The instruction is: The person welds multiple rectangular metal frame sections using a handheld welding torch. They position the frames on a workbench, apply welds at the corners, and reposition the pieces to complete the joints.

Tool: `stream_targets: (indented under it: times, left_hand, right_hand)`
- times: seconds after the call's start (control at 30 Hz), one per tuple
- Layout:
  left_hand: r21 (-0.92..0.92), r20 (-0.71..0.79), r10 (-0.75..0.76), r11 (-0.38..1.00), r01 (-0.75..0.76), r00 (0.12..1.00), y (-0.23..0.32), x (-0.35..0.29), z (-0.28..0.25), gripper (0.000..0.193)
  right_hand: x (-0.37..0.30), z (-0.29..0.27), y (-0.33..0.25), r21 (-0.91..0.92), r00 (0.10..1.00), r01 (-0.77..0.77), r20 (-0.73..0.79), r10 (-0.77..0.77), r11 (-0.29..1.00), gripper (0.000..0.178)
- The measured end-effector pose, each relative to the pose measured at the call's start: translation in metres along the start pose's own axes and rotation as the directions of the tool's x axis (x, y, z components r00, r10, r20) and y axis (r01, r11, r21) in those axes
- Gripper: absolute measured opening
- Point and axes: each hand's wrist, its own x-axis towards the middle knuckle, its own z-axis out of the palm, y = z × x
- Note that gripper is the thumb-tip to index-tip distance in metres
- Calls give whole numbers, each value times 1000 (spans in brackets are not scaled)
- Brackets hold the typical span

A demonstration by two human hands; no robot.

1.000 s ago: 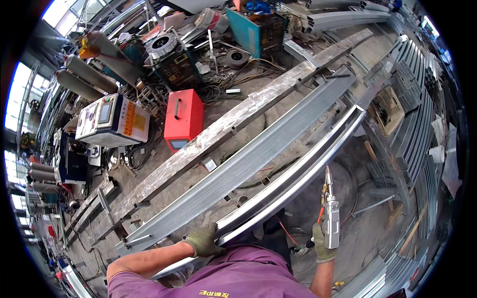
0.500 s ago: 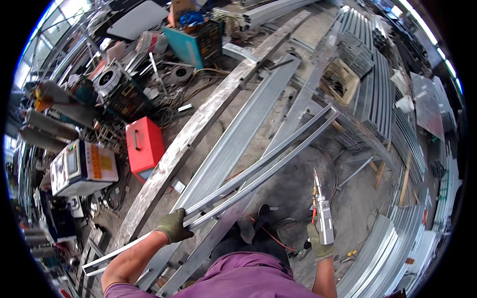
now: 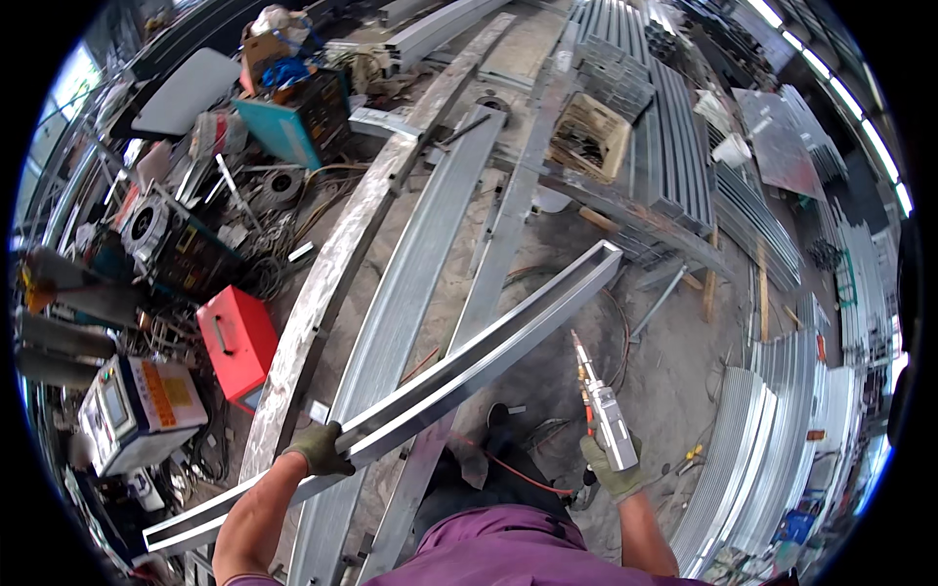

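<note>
A long, straight galvanized steel channel (image 3: 508, 344) runs slantwise in front of me, from lower left up to the middle right. Its hollow side shows as a dark groove between two bright edges. My left hand (image 3: 322, 449), in an olive-green glove, is closed around it toward its near end. Some of the fingers are hidden behind the metal. On the right, my gloved right hand (image 3: 614, 467) is wrapped round a silver handheld welding gun (image 3: 608, 415) with a copper-coloured tip pointing away from me. The gun is apart from the channel.
Long steel beams (image 3: 342, 264) lie beneath the channel. To the left stand a red metal box (image 3: 234, 342) and a white machine (image 3: 137, 405). A beige crate (image 3: 591, 137) sits ahead, and stacked profiles (image 3: 728, 479) are at right. An orange-red hose (image 3: 518, 472) crosses near my feet.
The channel has turned in my left hand, so its side face shows wider, and its far end has come nearer. The view has shifted. The welding gun stays in my right hand.
</note>
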Motion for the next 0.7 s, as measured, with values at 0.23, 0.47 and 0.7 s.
stream_targets:
  times: [0.23,0.47,0.7]
  left_hand:
    - [49,90,49,997,-54,995,-26,49,-18,102]
    - [64,92,50,996,-56,994,-42,90,-23,111]
    - [90,78,37,995,-44,996,-35,94,-20,98]
  right_hand:
    - [2,5,3,99,1000,1,-4,-1,995,29]
    - [7,0,6,84,996,91,-26,-89,992,29]
    - [11,-7,10,180,996,-83,-16,87,980,31]
